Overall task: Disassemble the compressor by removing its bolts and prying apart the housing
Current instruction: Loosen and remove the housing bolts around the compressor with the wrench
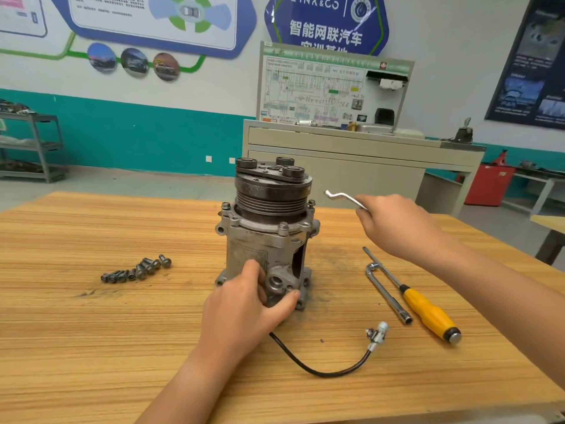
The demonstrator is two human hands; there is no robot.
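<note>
- The compressor (269, 237) stood upright near the middle of the wooden surface (91, 332), with its grooved pulley (270, 200) on top and its lower mounting ears on the wood.
- The left hand (244, 307) reached in from the near side. Its grip was closed on the lower housing, with the thumb lying below the round port (276, 283) and the fingers curled round the left side of the casting.
- The right hand (394, 224) hovered to the right of the pulley, clear of the compressor. Its grip was closed on one end of a bent flat wrench (342, 198), whose free end pointed left toward the pulley without touching it.
- Three flange bolts (283, 226) stood heads up in the upper flange, just below the pulley.
- A row of loose bolts (137, 269) lay on the surface well to the left of the compressor.
- To the right of the compressor lay an L-shaped socket wrench (386, 293). Just to its right lay a screwdriver (428, 313) with a yellow handle, and the two shafts lay close together at their far ends.
- A black cable (321, 370) curved from under the left hand toward the near right. It ended in a pale connector (379, 332) near the socket wrench's near end.
</note>
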